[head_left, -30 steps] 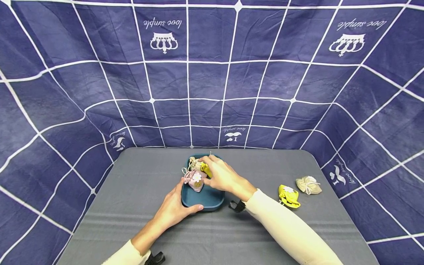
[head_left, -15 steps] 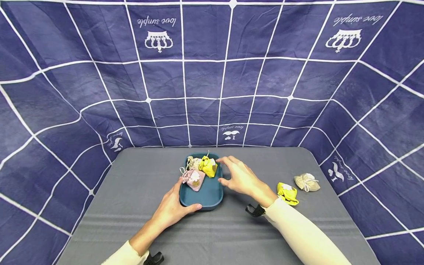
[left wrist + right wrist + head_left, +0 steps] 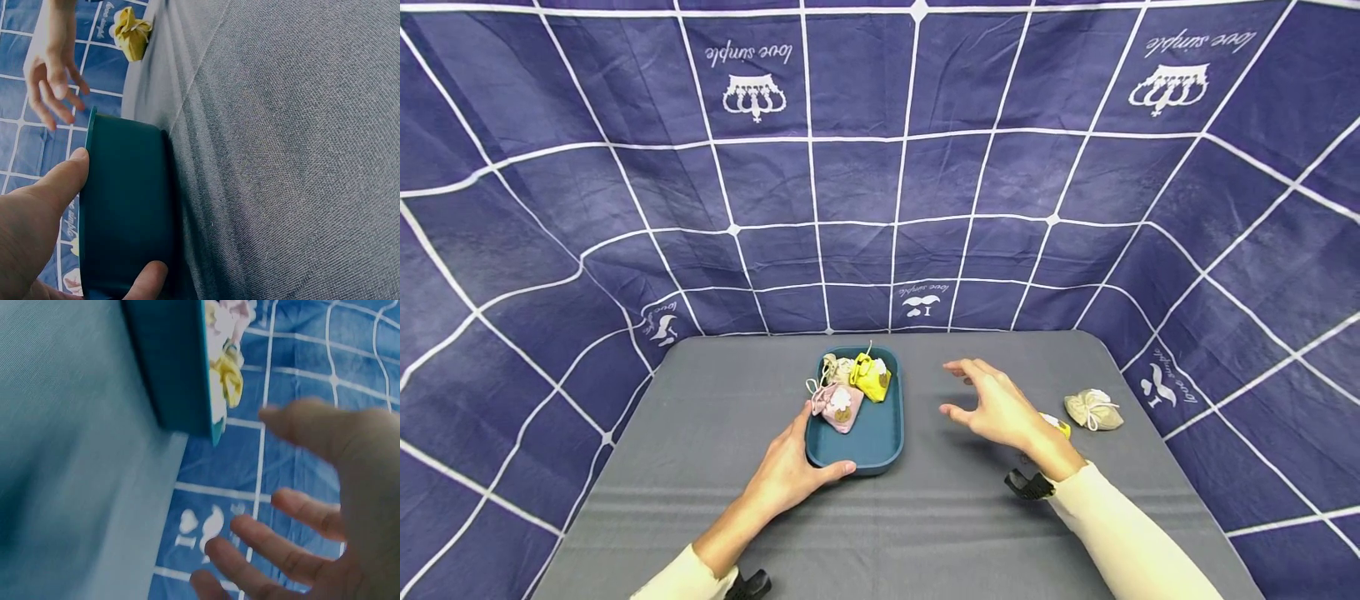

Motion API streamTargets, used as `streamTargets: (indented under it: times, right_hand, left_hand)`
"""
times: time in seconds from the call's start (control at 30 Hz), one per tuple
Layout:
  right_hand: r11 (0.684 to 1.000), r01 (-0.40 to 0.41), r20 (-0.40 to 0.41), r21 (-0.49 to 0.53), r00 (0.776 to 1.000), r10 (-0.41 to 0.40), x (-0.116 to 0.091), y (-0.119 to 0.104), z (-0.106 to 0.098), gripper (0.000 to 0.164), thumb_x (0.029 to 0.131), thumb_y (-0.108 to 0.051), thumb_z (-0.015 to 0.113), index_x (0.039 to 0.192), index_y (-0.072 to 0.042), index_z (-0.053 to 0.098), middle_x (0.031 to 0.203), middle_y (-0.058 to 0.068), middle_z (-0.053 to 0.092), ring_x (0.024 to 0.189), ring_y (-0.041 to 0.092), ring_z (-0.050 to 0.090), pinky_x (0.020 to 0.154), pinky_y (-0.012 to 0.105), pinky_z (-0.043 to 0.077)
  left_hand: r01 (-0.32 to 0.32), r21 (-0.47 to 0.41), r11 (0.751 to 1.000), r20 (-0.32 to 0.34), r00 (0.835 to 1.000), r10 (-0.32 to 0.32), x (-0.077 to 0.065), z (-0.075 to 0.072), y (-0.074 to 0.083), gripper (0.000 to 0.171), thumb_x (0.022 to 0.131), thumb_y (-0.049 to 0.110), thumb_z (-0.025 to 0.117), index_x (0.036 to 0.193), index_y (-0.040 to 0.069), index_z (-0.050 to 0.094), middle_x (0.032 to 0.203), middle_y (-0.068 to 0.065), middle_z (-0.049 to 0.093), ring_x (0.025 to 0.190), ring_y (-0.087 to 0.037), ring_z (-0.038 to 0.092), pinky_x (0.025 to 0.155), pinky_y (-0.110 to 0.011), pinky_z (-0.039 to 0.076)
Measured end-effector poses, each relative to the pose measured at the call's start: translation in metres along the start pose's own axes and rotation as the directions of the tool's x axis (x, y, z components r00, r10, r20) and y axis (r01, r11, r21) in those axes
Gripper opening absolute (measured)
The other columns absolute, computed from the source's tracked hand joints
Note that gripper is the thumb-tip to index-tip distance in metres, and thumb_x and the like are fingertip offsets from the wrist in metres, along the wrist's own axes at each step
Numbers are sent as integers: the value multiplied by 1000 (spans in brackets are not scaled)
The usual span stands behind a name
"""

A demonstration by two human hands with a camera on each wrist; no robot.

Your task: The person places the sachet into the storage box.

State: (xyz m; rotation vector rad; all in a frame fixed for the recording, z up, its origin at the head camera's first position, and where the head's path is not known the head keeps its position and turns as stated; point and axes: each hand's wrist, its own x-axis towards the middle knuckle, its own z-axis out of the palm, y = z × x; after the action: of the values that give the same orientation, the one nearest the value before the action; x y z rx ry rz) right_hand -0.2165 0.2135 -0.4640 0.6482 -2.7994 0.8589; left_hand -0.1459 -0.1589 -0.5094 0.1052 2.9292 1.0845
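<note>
From my remote station I see my left hand (image 3: 784,468) with its fingers spread and nearly straight, resting against the near left corner of a tray (image 3: 868,448), the thumb along its near edge and the fingers at its side. The tray is a smooth, matte teal-blue oblong with rounded corners, fairly steep walls and a thin rim. Inside it, just beyond my left fingertips, lies a pink pouch (image 3: 833,418) of soft, puckered cloth with a white flower and a brownish round patch. Touching it on the far side are a beige pouch (image 3: 839,372) with a gathered neck and a yellow pouch (image 3: 871,382), brighter and crumpled, also bearing white trim. My right hand (image 3: 996,410) hangs in the air well to the right of the tray, holding nothing, thumb apart from loosely bent fingers. Behind its wrist, a second yellow pouch (image 3: 133,39) is partly hidden in the head view; the left wrist view shows its cinched, ruffled cloth. Farther right of that hand sits a plump second beige pouch (image 3: 1092,412), tied with pale cord. Under everything, the table (image 3: 737,387) wears a grey woven cover, softly ridged near my left forearm
</note>
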Motion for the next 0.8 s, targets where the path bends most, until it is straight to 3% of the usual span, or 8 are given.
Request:
streamTargets:
  times: [0.27, 0.6, 0.8]
  right_hand:
    - [1000, -8, 48, -17, 999, 9, -24, 35, -22, 70, 96, -39, 98, 158, -22, 70, 147, 6, 76, 135, 38, 77, 112, 63, 63]
    - [998, 53, 91, -26, 995, -50, -52, 76, -51, 69, 90, -41, 103, 151, -23, 75, 144, 5, 77, 134, 42, 77, 111, 66, 61]
    - [993, 108, 163, -38, 982, -100, -66, 96, -58, 72, 86, -44, 105, 149, -24, 76, 145, 0, 77, 136, 32, 76, 114, 57, 61]
  left_hand:
    - [-1, -4, 1000, -3, 1000, 1, 0, 0, -2, 140, 79, 59, 106, 180, -5, 33, 175, -35, 53, 157, -55, 60, 127, -69, 53]
    - [-5, -16, 1000, -11, 1000, 4, 2, 2, -1, 139, 79, 58, 106, 180, -4, 34, 174, -35, 53, 157, -54, 60, 127, -68, 53]
    - [-8, -13, 1000, -17, 1000, 7, 2, 2, -2, 139, 78, 58, 106, 179, -4, 34, 173, -36, 55, 156, -55, 61, 127, -69, 53]
